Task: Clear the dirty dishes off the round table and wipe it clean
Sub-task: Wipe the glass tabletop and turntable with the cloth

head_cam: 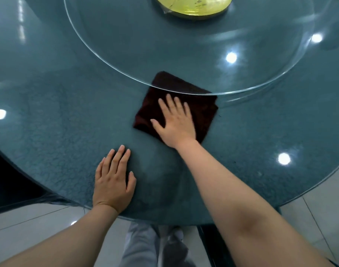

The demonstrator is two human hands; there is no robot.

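Note:
A round table [58,116] with a teal glass-covered top fills the view. A folded dark brown cloth [203,110] lies on it, its far corner tucked under the rim of a clear glass turntable [126,54]. My right hand [174,122] presses flat on the cloth with straight, spread fingers. Near the table's front edge my left hand [114,182] rests flat on the bare tabletop, fingers straight, holding nothing.
A yellow round base [193,6] sits at the turntable's centre, at the top of the view. Ceiling lights reflect in the glass. Pale floor tiles [29,224] and my legs show below the table's front edge.

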